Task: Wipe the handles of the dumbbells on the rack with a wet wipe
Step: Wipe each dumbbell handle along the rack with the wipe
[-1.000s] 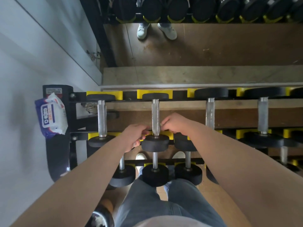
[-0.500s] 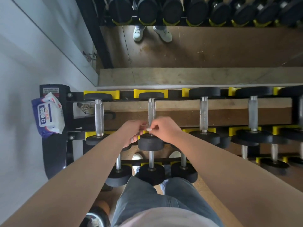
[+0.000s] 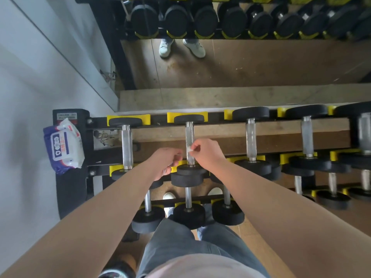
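Note:
A black rack (image 3: 200, 128) with yellow cradles carries several dumbbells with knurled steel handles. My right hand (image 3: 208, 153) pinches a small white wet wipe (image 3: 189, 149) against the handle of the second dumbbell from the left (image 3: 189, 135) on the top row, about halfway along the bar. My left hand (image 3: 165, 163) hovers with curled fingers just left of that handle, near its front weight plate (image 3: 187, 176). Whether it holds anything is hidden.
A blue-and-white pack of wet wipes (image 3: 63, 146) sits on the rack's left end post. A mirror (image 3: 241, 47) stands behind the rack against a wooden ledge. The white wall (image 3: 30, 77) is close on the left. Lower rows hold more dumbbells (image 3: 188, 213).
My right hand has slid the wipe up the handle, away from the front plate. My left hand has stayed beside the handle, and the view has shifted slightly.

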`<action>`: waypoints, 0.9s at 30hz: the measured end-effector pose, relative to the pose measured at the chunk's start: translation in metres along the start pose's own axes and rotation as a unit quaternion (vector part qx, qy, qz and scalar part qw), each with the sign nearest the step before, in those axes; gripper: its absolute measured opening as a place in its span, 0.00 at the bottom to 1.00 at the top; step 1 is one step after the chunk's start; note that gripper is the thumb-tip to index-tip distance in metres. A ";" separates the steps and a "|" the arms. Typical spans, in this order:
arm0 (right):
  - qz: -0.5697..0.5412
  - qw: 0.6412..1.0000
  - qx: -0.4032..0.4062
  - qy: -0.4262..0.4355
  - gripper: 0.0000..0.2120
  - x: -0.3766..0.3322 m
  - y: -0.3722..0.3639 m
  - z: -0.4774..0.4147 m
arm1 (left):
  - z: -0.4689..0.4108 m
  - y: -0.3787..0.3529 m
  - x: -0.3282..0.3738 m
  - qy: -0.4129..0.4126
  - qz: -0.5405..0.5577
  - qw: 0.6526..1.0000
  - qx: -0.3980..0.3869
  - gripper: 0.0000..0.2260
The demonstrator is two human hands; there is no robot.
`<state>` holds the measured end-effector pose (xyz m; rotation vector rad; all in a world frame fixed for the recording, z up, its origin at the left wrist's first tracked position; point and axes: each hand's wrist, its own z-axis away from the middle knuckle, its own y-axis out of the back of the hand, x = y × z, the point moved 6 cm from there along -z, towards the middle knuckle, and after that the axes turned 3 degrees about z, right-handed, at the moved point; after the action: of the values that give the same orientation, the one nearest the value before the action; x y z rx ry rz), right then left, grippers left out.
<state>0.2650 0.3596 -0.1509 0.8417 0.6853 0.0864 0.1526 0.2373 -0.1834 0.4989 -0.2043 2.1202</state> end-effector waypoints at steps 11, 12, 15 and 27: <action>-0.057 0.994 -0.019 -0.088 0.04 0.021 0.027 0.033 | 0.004 -0.027 0.021 -0.048 -0.116 0.990 -0.060 0.12; -0.080 0.993 -0.012 -0.087 0.04 0.023 0.032 0.038 | 0.006 -0.032 0.024 -0.058 -0.121 0.989 -0.064 0.12; -0.165 0.982 0.001 -0.094 0.07 0.033 0.047 0.049 | 0.017 -0.052 0.034 -0.102 -0.126 0.983 -0.091 0.08; -0.226 0.971 -0.024 -0.073 0.11 0.130 0.120 0.052 | 0.033 -0.172 0.044 -0.100 -0.060 0.985 -0.126 0.08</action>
<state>0.4209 0.4498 -0.1093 0.6212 0.7180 -0.3642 0.2818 0.3568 -0.1423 0.5572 -0.5362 1.8924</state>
